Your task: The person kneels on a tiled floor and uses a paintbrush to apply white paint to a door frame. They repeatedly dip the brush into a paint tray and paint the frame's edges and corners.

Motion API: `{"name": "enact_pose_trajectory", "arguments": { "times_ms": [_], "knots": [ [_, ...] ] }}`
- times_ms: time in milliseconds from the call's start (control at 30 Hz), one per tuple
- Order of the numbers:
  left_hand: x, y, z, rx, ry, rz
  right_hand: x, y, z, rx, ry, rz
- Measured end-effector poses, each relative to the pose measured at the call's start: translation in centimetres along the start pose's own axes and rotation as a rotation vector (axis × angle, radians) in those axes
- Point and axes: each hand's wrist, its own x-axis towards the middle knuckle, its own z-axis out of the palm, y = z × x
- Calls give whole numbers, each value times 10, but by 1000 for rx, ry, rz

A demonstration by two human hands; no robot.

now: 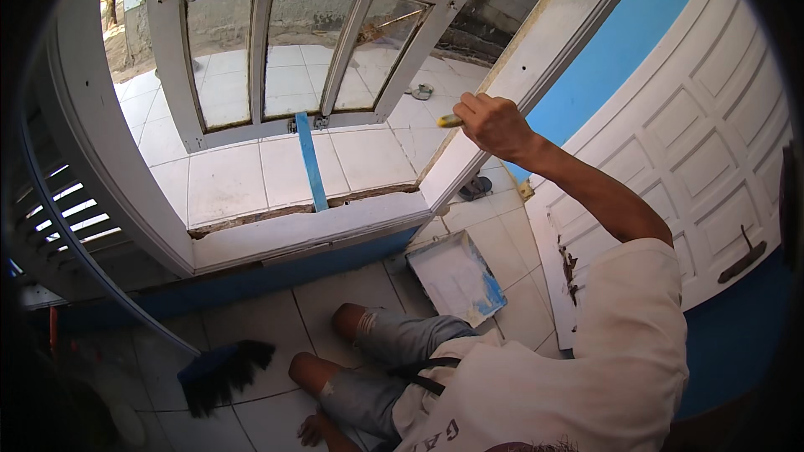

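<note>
Where the right grip (494, 125) clenches it, a tool (450, 121) shows a yellowish-green end.

Your right arm (590, 180) stretches out and forward, the right hand (496, 127) clenched in a firm grip; your left hand (315, 428) hangs low near your left knee (313, 372), loosely uncurled.

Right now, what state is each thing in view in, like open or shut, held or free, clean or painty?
Window: open.
Right hand: closed around a yellow-handled tool.
Left hand: low in view, grip unclear.
Paint tray: coated white inside, blue at one corner.
Broom: not held.
Panelled door: damaged along one edge.
</note>
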Motion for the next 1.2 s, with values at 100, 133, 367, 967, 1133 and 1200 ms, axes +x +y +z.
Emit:
{"name": "enact_pose_trajectory", "arguments": {
  "times_ms": [100,133,367,967,1133,1200],
  "knots": [
    [4,-8,2,15,12,-12,-2,11,-10,240,100,369],
    [5,-9,3,14,19,-13,-8,24,-9,167,135,414],
    [13,-16,9,49,72,-3,-1,75,-67,-213,295,388],
    [38,-9,80,114,250,-83,-39,-41,8,236,39,137],
    [64,-20,126,10,74,-12,-32,37,-36,108,263,395],
    [65,-24,140,5,28,12,-35,62,-67,-159,475,302]
  ]
}}
